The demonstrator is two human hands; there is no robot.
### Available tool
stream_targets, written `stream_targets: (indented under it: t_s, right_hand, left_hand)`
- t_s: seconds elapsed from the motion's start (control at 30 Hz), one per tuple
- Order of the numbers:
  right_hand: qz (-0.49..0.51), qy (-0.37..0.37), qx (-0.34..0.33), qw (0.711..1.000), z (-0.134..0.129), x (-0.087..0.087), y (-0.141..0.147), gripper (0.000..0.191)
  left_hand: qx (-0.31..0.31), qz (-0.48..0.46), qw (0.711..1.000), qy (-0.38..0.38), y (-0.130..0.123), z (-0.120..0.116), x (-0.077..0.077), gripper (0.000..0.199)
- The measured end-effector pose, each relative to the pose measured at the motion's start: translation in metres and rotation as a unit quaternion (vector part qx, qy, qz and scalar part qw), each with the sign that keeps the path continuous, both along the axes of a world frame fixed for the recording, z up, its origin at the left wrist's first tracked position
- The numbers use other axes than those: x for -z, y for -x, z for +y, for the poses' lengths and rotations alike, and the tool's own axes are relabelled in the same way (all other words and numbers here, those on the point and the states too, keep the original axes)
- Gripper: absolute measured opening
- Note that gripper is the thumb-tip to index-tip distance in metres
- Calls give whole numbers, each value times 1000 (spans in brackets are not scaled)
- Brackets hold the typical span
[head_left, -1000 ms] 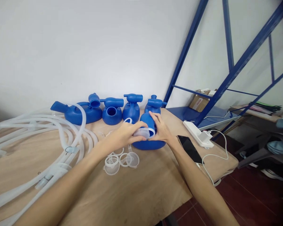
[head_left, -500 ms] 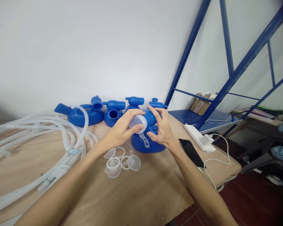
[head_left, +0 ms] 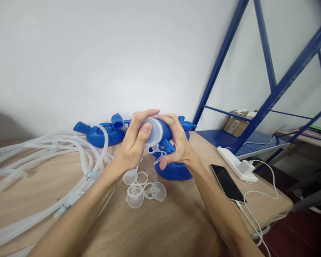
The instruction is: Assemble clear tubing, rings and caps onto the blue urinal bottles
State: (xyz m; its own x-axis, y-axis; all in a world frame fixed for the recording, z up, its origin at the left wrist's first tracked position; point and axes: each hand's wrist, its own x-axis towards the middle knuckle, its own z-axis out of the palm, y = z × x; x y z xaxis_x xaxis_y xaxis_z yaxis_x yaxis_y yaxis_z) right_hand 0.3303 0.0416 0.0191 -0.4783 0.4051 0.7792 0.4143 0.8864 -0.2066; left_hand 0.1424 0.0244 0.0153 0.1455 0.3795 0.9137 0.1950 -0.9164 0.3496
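Two bare hands meet over a table (head_left: 187, 219), working on a blue bottle (head_left: 173, 172) whose rounded body stands on the tabletop near the middle of the view. The left hand (head_left: 135, 141) has a narrow grip on a round, translucent lid (head_left: 153, 132): the thumb presses its outer face while the fingers reach over the top. The lid covers the bottle's mouth, which faces left towards that hand; whether it is fully seated cannot be told. A thin looped strap (head_left: 160, 153) hangs below it. The right hand (head_left: 176, 142) has a wider grip, its fingers curved over the bottle's neck from the right and its thumb spread well apart, lower down. On the table below the hands lies a small cluster of loose translucent caps and rings (head_left: 160, 192), some overlapping. To the left are coils of whitish tubing (head_left: 106, 142), with another blue bottle (head_left: 104, 136) behind them, near the pale wall (head_left: 96, 53). To the right are a dark-screened phone (head_left: 228, 184) and a white power strip (head_left: 231, 161).
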Motion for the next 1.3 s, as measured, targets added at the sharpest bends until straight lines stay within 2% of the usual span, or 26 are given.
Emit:
stream_targets:
  t_s: [0.1,0.23,0.5,0.6,0.73,0.8,0.87,1.03,1.13,1.2,1.3]
  right_hand:
    - [-12,10,14,1000,-2,-2,-3,121]
    - [-5,20,-3,1000,-6,-6,-7,120]
    - [-2,84,-33,996,-3,-5,-3,115]
    - [-19,141,-46,989,-2,-4,-6,114]
    - [-35,270,-57,961,-11,-7,-8,108]
    - [-13,328,-62,943,-17,-9,-5,102]
    - [31,363,-70,929,-22,-10,-2,93]
    - [97,415,-56,903,-17,-9,2,70]
    - [94,432,-62,895,-8,-4,5,72]
    - [90,438,-85,890,-2,0,10,75]
    - [130,484,-113,858,2,3,16,83]
  left_hand:
    - [18,19,1000,-13,1,1,-3,39]
    - [29,39,998,-32,2,2,-2,41]
    - [-76,105,991,-18,10,4,-1,46]
    - [-120,140,978,-96,18,8,-3,47]
    - [-84,205,938,-265,19,10,-2,52]
    - [-69,190,936,-289,13,9,1,62]
    - [-81,141,952,-260,5,8,5,69]
    - [-166,97,975,-112,-10,4,16,65]
    - [-186,106,977,3,-13,4,17,67]
    - [-191,111,973,73,-12,5,15,60]
    - [-182,70,970,146,-5,9,8,56]
